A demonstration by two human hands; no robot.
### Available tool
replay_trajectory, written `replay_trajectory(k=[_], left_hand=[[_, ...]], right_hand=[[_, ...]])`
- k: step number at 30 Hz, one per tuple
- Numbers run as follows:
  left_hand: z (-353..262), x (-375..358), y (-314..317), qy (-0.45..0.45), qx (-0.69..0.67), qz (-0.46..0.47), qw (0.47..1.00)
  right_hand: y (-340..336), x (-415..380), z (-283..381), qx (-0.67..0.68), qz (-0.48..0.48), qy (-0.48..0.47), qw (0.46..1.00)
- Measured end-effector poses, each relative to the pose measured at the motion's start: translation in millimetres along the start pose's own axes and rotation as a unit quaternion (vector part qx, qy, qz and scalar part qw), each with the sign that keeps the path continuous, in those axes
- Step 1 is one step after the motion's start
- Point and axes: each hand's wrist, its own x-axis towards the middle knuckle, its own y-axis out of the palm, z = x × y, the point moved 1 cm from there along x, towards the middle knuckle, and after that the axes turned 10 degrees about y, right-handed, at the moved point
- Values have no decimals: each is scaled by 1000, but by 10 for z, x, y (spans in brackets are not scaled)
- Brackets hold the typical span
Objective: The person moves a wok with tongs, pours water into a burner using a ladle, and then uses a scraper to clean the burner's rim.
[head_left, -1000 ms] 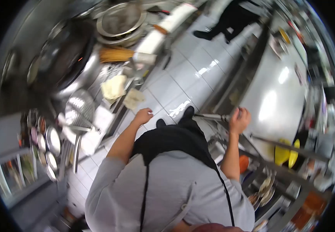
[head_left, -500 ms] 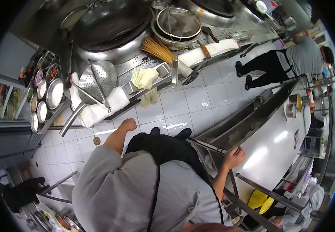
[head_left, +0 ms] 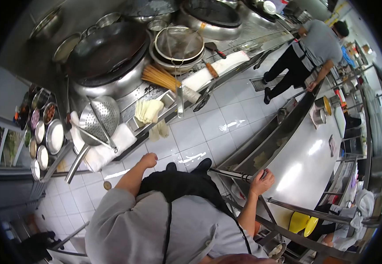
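My left hand (head_left: 148,160) hangs over the tiled floor in front of the stove, apart from everything. Its fingers are curled into a loose fist, and nothing shows in them. On the other side, my right hand (head_left: 262,181) is at the near corner of the steel counter (head_left: 301,171). Its fingers are bent together, with a small dark spot between them that I cannot make out. Closest to my left hand on the stove side are a white towel (head_left: 122,137), a perforated strainer ladle (head_left: 99,118) and a folded pale yellow cloth (head_left: 148,111).
A large black wok (head_left: 107,53) sits on the burner, beside a wire sieve (head_left: 180,43) over bowls and a bamboo brush (head_left: 160,77). Seasoning tins (head_left: 55,136) stand at left. A co-worker (head_left: 307,53) stands by the counter's far end. A yellow object (head_left: 298,223) is below right.
The view has shifted, and the stove and counter appear further left. The co-worker has turned and now reaches a hand to the counter's edge. My hands keep nearly the same poses.
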Motion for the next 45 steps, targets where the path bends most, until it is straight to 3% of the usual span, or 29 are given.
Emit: replay_trajectory(k=[10, 14, 27, 37, 45], left_hand=[[231, -53, -53, -54, -1, 42, 998], [205, -22, -56, -12, 11, 33, 999], [213, 45, 17, 5, 19, -26, 999], [247, 7, 137, -18, 5, 6, 1000], [146, 66, 79, 16, 12, -9, 1000]], right_hand=[[-7, -7, 40, 5, -4, 13, 1000], [-9, -9, 43, 8, -8, 13, 1000], [-19, 8, 60, 12, -1, 0, 1000], [39, 5, -31, -11, -4, -9, 1000], [9, 7, 4, 7, 6, -4, 1000]])
